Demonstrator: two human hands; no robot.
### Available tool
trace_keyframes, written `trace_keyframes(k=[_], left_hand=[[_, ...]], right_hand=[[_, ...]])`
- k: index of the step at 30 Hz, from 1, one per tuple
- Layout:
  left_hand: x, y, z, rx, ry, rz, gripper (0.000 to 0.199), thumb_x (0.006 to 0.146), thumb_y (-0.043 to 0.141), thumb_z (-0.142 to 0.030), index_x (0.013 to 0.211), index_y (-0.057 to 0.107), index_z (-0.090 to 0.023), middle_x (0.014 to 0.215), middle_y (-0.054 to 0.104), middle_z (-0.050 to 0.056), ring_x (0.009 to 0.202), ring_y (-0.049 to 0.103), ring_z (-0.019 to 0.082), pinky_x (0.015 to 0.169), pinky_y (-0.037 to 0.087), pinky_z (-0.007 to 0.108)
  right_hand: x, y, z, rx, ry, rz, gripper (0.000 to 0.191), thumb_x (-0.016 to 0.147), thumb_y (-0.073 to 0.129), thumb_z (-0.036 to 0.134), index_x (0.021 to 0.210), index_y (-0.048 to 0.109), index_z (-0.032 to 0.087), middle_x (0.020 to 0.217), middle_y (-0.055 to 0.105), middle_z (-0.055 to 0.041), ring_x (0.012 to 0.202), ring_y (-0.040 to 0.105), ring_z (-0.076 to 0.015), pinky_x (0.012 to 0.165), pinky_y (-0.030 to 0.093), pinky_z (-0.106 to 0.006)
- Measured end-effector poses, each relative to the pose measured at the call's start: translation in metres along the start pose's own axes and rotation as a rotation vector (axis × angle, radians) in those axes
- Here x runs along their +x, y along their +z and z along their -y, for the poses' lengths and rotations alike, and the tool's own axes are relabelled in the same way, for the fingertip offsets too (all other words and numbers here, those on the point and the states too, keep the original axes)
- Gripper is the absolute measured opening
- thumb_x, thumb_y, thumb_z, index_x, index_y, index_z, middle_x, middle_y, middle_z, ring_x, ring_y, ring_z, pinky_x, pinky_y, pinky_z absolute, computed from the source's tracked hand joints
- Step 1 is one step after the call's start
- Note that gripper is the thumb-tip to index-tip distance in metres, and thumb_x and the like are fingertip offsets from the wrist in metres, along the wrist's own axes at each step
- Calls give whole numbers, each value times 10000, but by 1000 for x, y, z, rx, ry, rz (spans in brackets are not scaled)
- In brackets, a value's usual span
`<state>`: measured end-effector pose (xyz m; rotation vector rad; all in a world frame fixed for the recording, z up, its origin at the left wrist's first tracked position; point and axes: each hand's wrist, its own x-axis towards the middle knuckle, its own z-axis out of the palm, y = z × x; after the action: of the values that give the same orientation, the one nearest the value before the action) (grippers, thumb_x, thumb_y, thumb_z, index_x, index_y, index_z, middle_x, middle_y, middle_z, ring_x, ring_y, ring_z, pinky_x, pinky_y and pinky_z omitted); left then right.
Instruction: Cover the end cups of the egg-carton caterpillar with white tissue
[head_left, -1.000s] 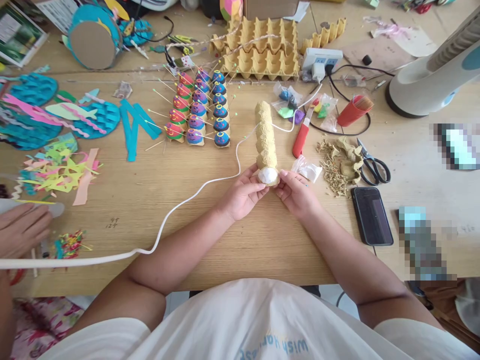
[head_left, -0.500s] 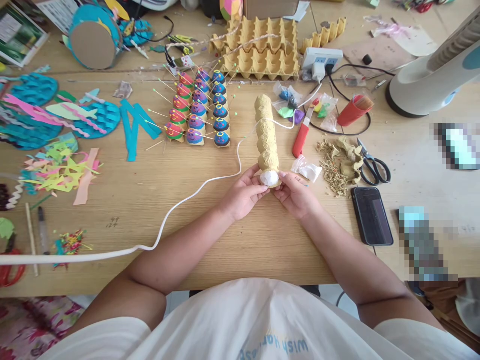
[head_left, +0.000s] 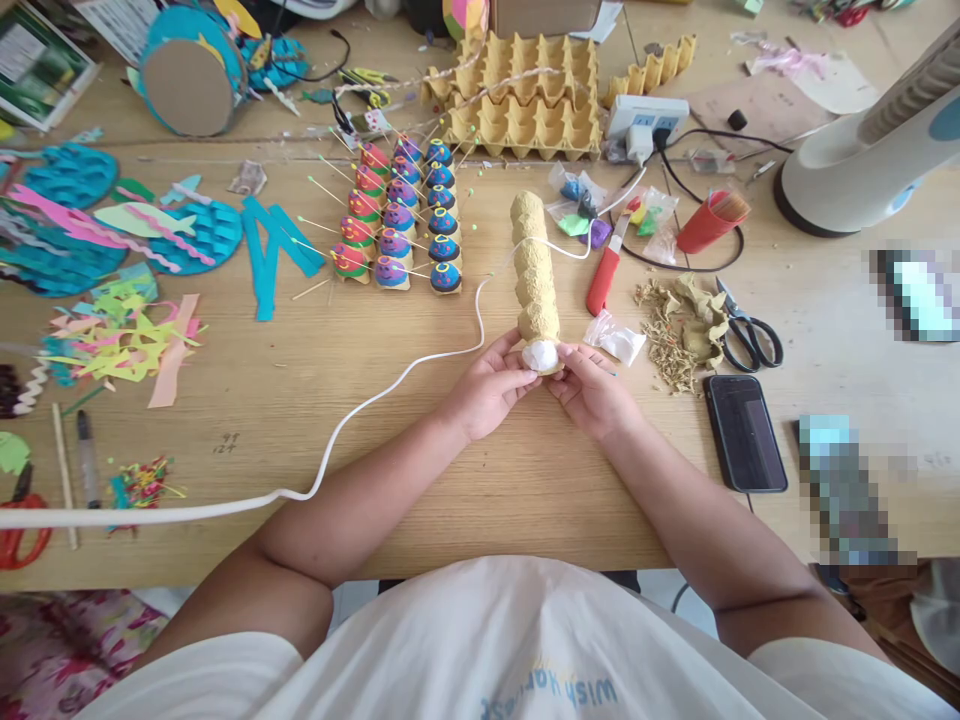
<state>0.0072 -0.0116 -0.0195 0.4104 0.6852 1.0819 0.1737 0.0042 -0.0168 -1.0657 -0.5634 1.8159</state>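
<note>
A bumpy yellow egg-carton strip lies lengthwise away from me, with white clay on its near end. My left hand grips that end from the left, thumb beside the white clay. From the right, my right hand pinches the same end. Three rows of painted bumps, red-green, purple and blue, stand to the left of the strip, with thin pins sticking out. A small bag of white material rests just right of my right hand.
A white cable crosses the table and passes over the strip. On the right are a red knife, scissors, scraps and a phone. Egg trays and a power strip stand behind; paper cutouts lie left.
</note>
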Motion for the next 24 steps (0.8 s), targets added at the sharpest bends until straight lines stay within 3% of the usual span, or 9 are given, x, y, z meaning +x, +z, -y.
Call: trace_keyframes(k=[9,24], left_hand=[[-1,2,-2,-24,-11,-35,781,746,822,-24,1464,661,-287,1076,830,-5,971,776,126,877,556,246],[-1,0,-4,-20,28,47,842,742,863,-46,1512,631,-292,1130,824,0,1026,765,122,930,562,245]], right_hand=[[-1,2,0,22,-1,16,468,595,1049,519,751,735,209,707,636,44,661,510,-76,632,485,-222],[0,2,-1,-35,-24,-9,496,558,1066,533,737,728,218,665,582,50,645,482,-84,593,427,-238]])
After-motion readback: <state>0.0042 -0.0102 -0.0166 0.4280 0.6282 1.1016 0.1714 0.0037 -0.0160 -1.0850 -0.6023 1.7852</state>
